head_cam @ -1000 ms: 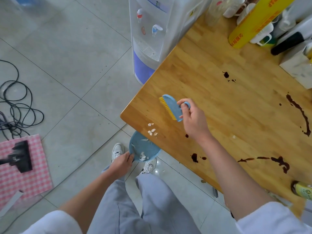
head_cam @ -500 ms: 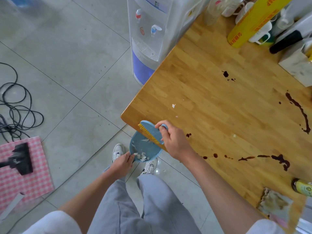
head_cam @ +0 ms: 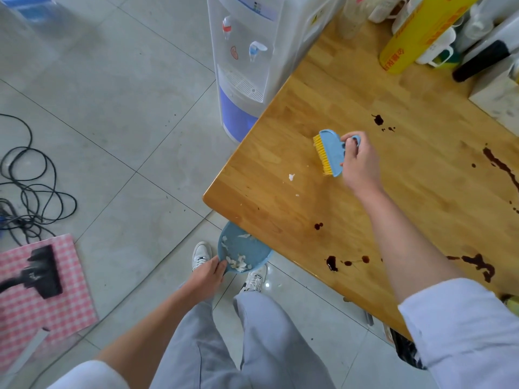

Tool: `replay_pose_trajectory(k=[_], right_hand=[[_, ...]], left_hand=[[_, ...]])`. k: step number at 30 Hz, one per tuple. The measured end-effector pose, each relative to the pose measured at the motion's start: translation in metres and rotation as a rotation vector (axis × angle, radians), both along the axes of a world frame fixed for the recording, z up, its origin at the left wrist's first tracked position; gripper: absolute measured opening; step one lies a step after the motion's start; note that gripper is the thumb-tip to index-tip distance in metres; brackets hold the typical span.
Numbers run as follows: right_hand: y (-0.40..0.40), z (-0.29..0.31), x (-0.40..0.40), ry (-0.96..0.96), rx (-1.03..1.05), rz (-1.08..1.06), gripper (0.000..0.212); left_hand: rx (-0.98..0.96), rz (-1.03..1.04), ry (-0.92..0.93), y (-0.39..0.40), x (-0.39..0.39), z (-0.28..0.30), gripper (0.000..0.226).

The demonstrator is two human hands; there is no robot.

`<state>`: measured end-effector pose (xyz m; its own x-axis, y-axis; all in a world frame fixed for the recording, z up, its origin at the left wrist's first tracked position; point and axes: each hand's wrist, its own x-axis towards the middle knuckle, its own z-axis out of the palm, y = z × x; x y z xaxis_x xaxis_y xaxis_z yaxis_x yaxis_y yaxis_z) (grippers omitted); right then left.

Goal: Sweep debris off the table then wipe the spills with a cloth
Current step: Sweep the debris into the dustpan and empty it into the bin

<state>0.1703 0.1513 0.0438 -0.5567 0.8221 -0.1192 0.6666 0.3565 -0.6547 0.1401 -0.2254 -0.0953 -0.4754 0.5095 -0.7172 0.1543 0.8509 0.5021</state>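
My right hand [head_cam: 361, 164] grips a blue hand brush [head_cam: 331, 151] with yellow bristles, held over the wooden table [head_cam: 351, 108] back from its near-left corner. A white scrap of debris [head_cam: 291, 177] lies on the wood left of the bristles, with smaller crumbs nearer the corner. My left hand [head_cam: 209, 272] holds a blue dustpan [head_cam: 244, 252] just below the table's front edge; white scraps lie inside it. Dark brown spills [head_cam: 332, 262] mark the table near the front edge, with more spills [head_cam: 502, 167] at the right.
A water dispenser [head_cam: 247, 51] stands against the table's left side. A yellow roll [head_cam: 421, 32], mugs and bottles crowd the back right. On the floor lie black cables [head_cam: 28, 186] and a pink checked mat [head_cam: 42, 284] with a black vacuum head.
My right hand has lifted the brush from the table's edge at the dustpan and carried it back inward over the table. The dustpan stays under the edge.
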Motion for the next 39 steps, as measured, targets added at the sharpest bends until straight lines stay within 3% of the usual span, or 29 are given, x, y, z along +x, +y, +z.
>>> replay_pose_trajectory(k=[6,12,17,23,28,33,39], right_hand=[[-0.053,-0.003,0.005,-0.066,-0.073,0.272,0.022],[-0.014,0.008,0.008,-0.012,0.016,0.035,0.021],[-0.052,-0.001,0.011,-0.095,-0.08,0.261,0.022],[-0.025,0.008,0.005,-0.063,-0.007,0.094,0.021],[-0.079,-0.003,0.005,-0.121,-0.099,0.336,0.022],[-0.118,-0.002,0.021,-0.078,-0.2,0.409,0.021],[-0.07,0.014,0.014,-0.049,-0.082,0.239,0.025]], left_hand=[[-0.002,-0.13,-0.032,-0.001,-0.003,-0.007,0.018],[-0.008,-0.083,-0.076,-0.003,-0.006,-0.01,0.021],[0.006,-0.011,-0.079,-0.005,-0.004,-0.011,0.029],[-0.014,0.043,-0.083,-0.004,-0.004,-0.009,0.032],[-0.013,0.04,-0.073,-0.006,-0.003,-0.013,0.031],[-0.003,0.034,-0.066,-0.007,-0.003,-0.013,0.032],[0.009,0.002,-0.017,-0.008,-0.002,-0.013,0.033]])
